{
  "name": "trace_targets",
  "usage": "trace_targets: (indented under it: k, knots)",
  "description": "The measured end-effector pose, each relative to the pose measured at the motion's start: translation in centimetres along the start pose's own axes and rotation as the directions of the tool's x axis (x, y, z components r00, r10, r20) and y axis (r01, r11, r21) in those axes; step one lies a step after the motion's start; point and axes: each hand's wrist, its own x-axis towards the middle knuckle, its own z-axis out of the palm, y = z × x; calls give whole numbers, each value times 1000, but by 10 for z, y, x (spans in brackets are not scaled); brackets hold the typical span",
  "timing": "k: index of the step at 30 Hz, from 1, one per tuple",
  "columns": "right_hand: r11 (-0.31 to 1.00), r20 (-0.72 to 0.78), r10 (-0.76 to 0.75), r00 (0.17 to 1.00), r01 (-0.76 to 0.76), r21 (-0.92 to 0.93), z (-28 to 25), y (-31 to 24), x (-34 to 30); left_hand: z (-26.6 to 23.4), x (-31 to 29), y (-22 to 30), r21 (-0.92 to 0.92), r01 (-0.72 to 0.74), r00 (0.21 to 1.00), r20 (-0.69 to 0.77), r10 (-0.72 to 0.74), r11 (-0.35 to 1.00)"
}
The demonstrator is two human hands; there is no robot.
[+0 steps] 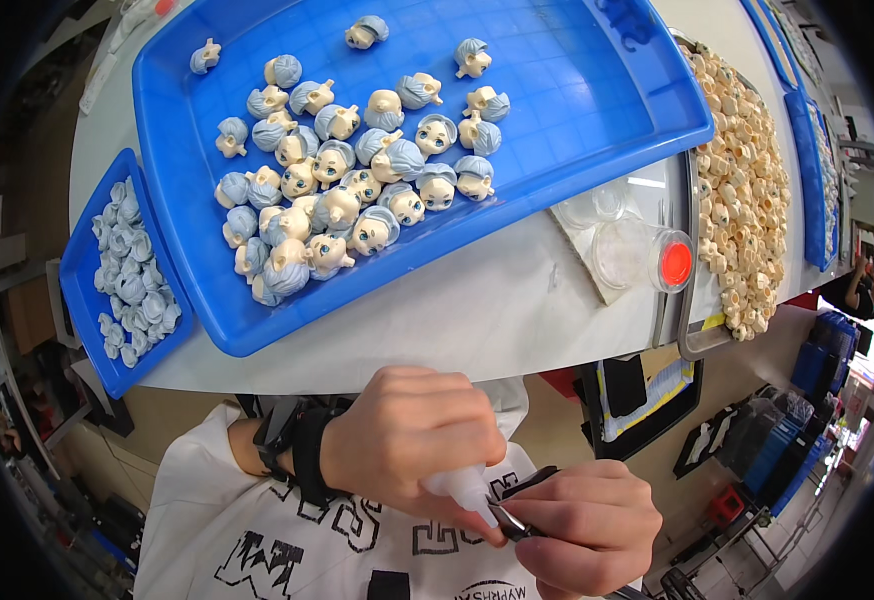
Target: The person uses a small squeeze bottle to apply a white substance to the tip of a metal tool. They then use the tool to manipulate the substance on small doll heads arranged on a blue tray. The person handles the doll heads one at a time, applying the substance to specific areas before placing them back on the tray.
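Left hand (414, 433) grips white bottle (459, 483), nozzle (485, 509) touching metal tool (514, 527) gripped by right hand (597, 522).

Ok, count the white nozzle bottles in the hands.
1: the white bottle in the left hand, pointing toward the metal-ended object in the right hand. Its body is partly covered.

white bottle (462, 486): body hidden inside left hand (414, 435)
metal tool (511, 527): partly covered by right hand (594, 520)
big blue tray (577, 90): top cut off
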Motion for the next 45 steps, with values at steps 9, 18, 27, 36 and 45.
trace_targets:
  k: [9,18,27,36,45]
  knots:
    - [994,192,90,977,-100,42,-18,1,-8,-4,-1,0,-127,107,989,116,-92,986]
    - [993,163,108,981,-97,-70,-18,-8,6,2,0,3,-27,82,994,-66,-84,996]
    - [987,132,8,991,14,-159,-11,-5,4,-4,1,6,202,8,994,-111,14,979]
    - [963,145,-36,989,73,-259,-8,-12,0,-1,0,1,94,-61,998,36,58,994]
    - [973,167,-40,985,76,-217,-13,-12,-4,-1,1,2,-72,-1,990,138,11,997]
